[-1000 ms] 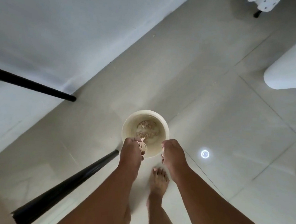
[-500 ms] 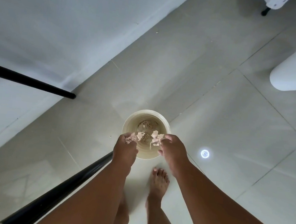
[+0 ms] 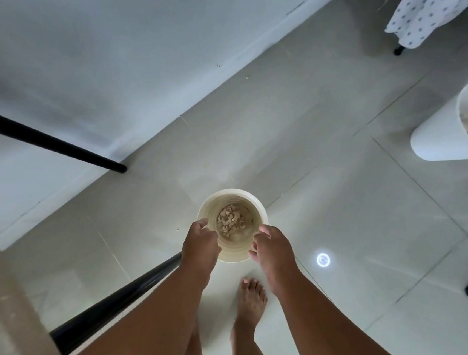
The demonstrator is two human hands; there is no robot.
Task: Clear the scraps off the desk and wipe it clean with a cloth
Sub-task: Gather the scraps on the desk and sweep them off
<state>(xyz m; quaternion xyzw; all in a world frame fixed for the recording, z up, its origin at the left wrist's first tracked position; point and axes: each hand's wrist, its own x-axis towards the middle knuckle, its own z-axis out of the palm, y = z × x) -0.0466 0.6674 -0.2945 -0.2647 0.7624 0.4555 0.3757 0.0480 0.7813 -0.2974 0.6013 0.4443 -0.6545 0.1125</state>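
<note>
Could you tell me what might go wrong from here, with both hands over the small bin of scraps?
1. The small bin has a narrow mouth; bits clinging to the left hand or right hand may fall outside it onto the floor.
2. A few specks already lie on the floor and could be overlooked.
3. The bare foot stands close to the light-looking bin, so a step might tip it.

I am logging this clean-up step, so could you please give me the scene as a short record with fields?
setting: tiled floor beside a wall
bin: small cream bin standing on the floor
bin contents: pale scraps at the bottom
left hand: left hand above the bin's near rim, fingers loosely curled, holding nothing visible
right hand: right hand above the rim, fingers relaxed, nothing visible in it
other: larger white bin at right
</note>
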